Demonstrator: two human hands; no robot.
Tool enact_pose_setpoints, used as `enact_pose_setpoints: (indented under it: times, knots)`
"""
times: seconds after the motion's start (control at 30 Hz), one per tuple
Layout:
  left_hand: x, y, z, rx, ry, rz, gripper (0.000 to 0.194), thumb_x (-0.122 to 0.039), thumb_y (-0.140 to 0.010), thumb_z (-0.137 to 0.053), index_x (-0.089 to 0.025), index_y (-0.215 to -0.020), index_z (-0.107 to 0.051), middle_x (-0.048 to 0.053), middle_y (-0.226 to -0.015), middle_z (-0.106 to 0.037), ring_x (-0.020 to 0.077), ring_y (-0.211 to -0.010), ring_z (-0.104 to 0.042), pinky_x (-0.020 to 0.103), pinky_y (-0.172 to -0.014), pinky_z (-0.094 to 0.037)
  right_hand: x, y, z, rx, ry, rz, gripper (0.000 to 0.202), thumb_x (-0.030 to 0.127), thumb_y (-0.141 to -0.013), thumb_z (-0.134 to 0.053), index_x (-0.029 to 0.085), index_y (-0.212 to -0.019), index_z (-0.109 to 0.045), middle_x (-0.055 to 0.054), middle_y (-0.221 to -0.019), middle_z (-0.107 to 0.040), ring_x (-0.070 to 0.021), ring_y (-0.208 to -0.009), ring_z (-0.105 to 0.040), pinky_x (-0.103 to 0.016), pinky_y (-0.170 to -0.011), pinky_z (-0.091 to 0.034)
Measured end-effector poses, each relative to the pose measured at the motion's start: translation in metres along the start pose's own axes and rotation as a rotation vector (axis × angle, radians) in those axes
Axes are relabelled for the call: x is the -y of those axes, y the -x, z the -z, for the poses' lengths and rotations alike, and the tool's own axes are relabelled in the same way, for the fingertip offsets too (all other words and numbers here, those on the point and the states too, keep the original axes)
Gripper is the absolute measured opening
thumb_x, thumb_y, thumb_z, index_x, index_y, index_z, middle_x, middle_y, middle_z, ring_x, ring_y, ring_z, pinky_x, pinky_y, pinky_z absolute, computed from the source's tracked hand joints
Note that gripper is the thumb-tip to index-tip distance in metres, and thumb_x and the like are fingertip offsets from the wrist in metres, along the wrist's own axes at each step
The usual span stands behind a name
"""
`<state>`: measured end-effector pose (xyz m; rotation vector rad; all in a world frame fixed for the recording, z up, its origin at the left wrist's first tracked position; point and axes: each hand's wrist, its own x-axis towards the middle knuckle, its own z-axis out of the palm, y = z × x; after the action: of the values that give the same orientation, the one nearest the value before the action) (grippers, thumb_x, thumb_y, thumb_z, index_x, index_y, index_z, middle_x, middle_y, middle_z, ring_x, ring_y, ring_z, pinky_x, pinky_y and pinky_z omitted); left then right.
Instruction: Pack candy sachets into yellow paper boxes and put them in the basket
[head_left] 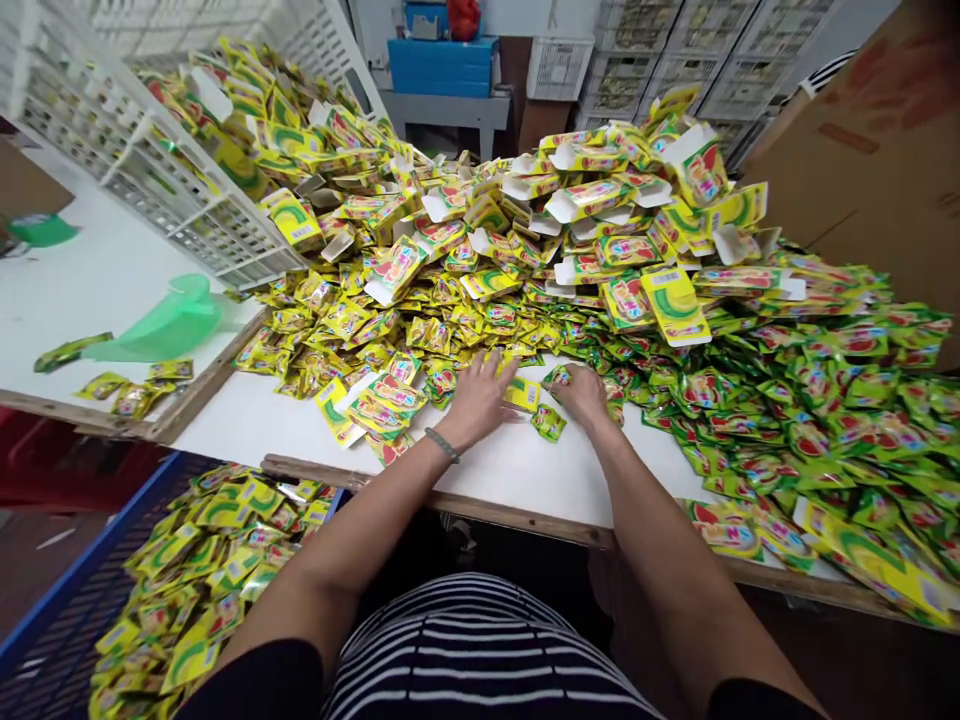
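In the head view, two bare hands are seen at the middle of the frame. A yellow carton (523, 394), one end bearing a barcode, is covered by the left hand (477, 400), its fingers outstretched; whether it is gripped cannot be told. A green sachet (556, 377) is touched by the bent fingers of the right hand (586, 397); whether they are clamped cannot be told. One loose sachet (549, 423) is left on the white tabletop (480, 465) between them. One bracelet (442, 445) is worn on the left wrist.

Cartons (630, 250), too many to be counted, are heaped across the upper middle, many with white flaps open. Red watermelon pictures, yellow-green curves and multicoloured lettering are printed on them; the wording cannot be read with certainty. Glossy gold sachets (345, 320) are piled left of centre, green sachets (795, 400) at right.

One white lattice crate (180, 205) is tipped at upper left, one translucent green scoop (165, 325) is laid at left beside three small sachets, and one blue crate (82, 568) is filled at lower left.
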<state>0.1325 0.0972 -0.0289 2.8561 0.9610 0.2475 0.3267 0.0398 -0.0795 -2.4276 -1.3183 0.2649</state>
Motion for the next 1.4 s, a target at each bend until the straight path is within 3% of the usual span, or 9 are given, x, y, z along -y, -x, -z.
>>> enact_pose_setpoints:
  times: [0.2, 0.43, 0.6, 0.77, 0.9, 1.0, 1.07, 1.2, 1.4]
  knots:
    - [0.002, -0.016, -0.012, 0.12, -0.018, -0.043, 0.054, -0.03, -0.087, -0.058, -0.016, -0.138, -0.047, 0.016, -0.124, -0.062, 0.0298, -0.117, -0.054, 0.042, -0.096, -0.043, -0.013, 0.001, 0.01, -0.127, -0.28, 0.007, 0.029, 0.04, -0.086, -0.053, 0.014, -0.095, -0.062, -0.012, -0.082, -0.067, -0.026, -0.078, -0.061, -0.036, -0.071, -0.046]
    - [0.024, -0.016, -0.017, 0.073, 0.714, 0.186, 0.037, -0.038, -0.071, -0.071, -0.018, -0.102, -0.068, 0.004, -0.087, -0.07, 0.0203, -0.085, -0.064, 0.028, -0.076, -0.047, 0.005, 0.015, 0.019, 0.214, -0.622, 0.565, 0.013, 0.032, -0.076, -0.066, 0.022, -0.084, -0.069, -0.01, -0.134, -0.056, -0.0264, -0.122, -0.054, -0.043, -0.103, -0.041]
    - [0.037, -0.016, -0.013, 0.037, 1.316, 0.349, 0.048, -0.055, -0.07, -0.07, -0.013, -0.094, -0.068, 0.004, -0.078, -0.067, 0.0139, -0.071, -0.061, 0.025, -0.068, -0.046, 0.018, 0.017, 0.009, 0.294, -0.874, 0.294, 0.03, 0.042, -0.075, -0.068, 0.022, -0.097, -0.07, -0.007, -0.114, -0.069, -0.0231, -0.104, -0.063, -0.041, -0.097, -0.046]
    - [0.045, -0.016, -0.01, -0.023, 1.474, 0.273, 0.055, -0.042, -0.055, -0.086, -0.012, -0.097, -0.067, 0.004, -0.088, -0.069, 0.0128, -0.076, -0.06, 0.026, -0.074, -0.047, 0.036, 0.02, 0.002, 0.394, -1.197, 0.015, 0.054, 0.057, -0.07, -0.07, 0.021, -0.11, -0.063, -0.005, -0.095, -0.072, -0.0182, -0.076, -0.065, -0.033, -0.072, -0.053]
    - [0.044, -0.017, -0.014, -0.088, 1.579, 0.394, 0.054, -0.043, -0.056, -0.085, -0.012, -0.094, -0.062, 0.006, -0.092, -0.07, 0.0153, -0.079, -0.062, 0.03, -0.078, -0.05, 0.04, 0.013, 0.003, 0.264, -1.02, 0.074, 0.051, 0.062, -0.075, -0.063, 0.02, -0.104, -0.064, -0.005, -0.087, -0.071, -0.0198, -0.077, -0.064, -0.033, -0.072, -0.051]
    - [0.04, -0.017, -0.012, -0.061, 1.628, 0.399, 0.061, -0.038, -0.053, -0.087, -0.014, -0.1, -0.057, 0.004, -0.09, -0.07, 0.0153, -0.076, -0.063, 0.03, -0.074, -0.051, 0.028, -0.015, 0.014, -0.037, -0.557, 0.023, 0.045, 0.059, -0.082, -0.054, 0.017, -0.096, -0.064, -0.008, -0.082, -0.069, -0.0218, -0.075, -0.06, -0.034, -0.071, -0.047]
    - [0.038, -0.016, -0.01, -0.023, 1.604, 0.386, 0.062, -0.034, -0.052, -0.087, -0.015, -0.101, -0.055, 0.003, -0.087, -0.069, 0.0141, -0.073, -0.062, 0.028, -0.072, -0.05, 0.019, -0.039, 0.022, -0.123, -0.201, 0.052, 0.034, 0.046, -0.089, -0.048, 0.016, -0.094, -0.063, -0.01, -0.082, -0.067, -0.0236, -0.079, -0.058, -0.036, -0.073, -0.045]
    - [0.039, -0.013, -0.012, 0.01, 1.498, 0.359, 0.055, -0.034, -0.058, -0.083, -0.014, -0.102, -0.058, 0.003, -0.087, -0.069, 0.0131, -0.071, -0.061, 0.026, -0.069, -0.048, 0.014, -0.066, 0.022, -0.075, -0.046, 0.15, 0.006, 0.023, -0.079, -0.06, 0.018, -0.078, -0.062, -0.013, -0.097, -0.067, -0.0281, -0.104, -0.05, -0.041, -0.089, -0.038]
    - [0.045, -0.011, -0.017, 0.01, 1.398, 0.376, 0.057, -0.037, -0.058, -0.083, -0.015, -0.105, -0.058, 0.002, -0.084, -0.069, 0.0142, -0.069, -0.061, 0.025, -0.064, -0.046, 0.01, -0.033, 0.01, 0.046, -0.04, 0.216, 0.024, 0.044, -0.078, -0.062, 0.02, -0.072, -0.061, -0.006, -0.083, -0.065, -0.0241, -0.09, -0.052, -0.034, -0.076, -0.04]
